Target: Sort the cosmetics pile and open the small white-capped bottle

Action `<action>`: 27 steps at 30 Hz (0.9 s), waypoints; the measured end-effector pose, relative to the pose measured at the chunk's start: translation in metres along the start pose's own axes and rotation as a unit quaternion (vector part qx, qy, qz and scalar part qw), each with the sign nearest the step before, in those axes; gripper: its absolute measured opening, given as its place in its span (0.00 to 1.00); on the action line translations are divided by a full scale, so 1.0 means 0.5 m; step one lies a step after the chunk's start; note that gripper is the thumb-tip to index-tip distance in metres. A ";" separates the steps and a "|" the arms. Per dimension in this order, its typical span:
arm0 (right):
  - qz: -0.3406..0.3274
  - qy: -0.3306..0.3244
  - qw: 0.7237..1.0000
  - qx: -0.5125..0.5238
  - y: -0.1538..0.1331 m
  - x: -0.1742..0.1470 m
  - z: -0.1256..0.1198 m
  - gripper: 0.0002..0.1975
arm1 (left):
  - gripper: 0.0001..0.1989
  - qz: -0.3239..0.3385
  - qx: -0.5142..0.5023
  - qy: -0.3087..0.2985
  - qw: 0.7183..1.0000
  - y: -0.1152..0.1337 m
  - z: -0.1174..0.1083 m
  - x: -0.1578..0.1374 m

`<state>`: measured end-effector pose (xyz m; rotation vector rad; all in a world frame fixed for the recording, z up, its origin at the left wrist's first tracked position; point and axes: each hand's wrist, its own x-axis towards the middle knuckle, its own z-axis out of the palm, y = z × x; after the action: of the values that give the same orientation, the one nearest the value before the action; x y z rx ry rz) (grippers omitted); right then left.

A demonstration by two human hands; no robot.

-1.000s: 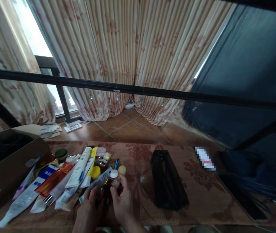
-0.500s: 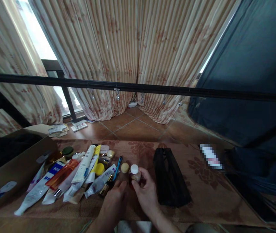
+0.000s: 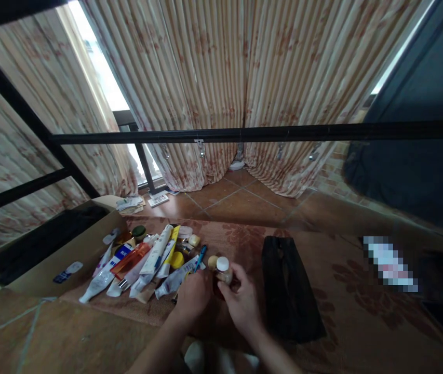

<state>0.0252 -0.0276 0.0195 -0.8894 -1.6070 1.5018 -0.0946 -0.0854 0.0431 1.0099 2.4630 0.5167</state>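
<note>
My right hand is closed round a small clear bottle with a white cap, held upright between thumb and fingers. Just left of it my left hand is curled, its fingertips turned away, so I cannot make out what they hold. A round beige cap shows between the two hands, behind the left one. Left of my hands lies a heap of tubes and bottles: a white tube, an orange bottle, a yellow round lid and a blue pen-like stick.
A black mesh bag lies flat right of my hands on the reddish-brown patterned cloth. At the left stands a cardboard box with dark stuff inside. A black metal rail crosses in front of the curtains.
The view has swung left and the scene sits further right in the picture. My right hand still holds the white-capped bottle. My left hand now covers more of the beige-capped item.
</note>
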 end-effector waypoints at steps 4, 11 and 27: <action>-0.003 0.002 0.995 0.097 -0.031 0.010 -0.015 0.16 | 0.25 -0.008 -0.182 -0.007 0.983 0.036 -0.002 0.018; 0.029 -0.001 0.988 0.152 -0.032 0.030 -0.034 0.18 | 0.21 -0.112 -0.659 -0.222 0.710 0.072 0.049 0.010; 0.156 0.040 0.965 0.206 0.032 0.045 -0.045 0.25 | 0.24 0.106 -0.571 -0.132 0.803 0.023 0.064 0.032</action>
<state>0.0343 0.0038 0.0058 -0.9750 -1.0684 1.9019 -0.0818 -0.0607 0.0179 0.7064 1.3187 1.5419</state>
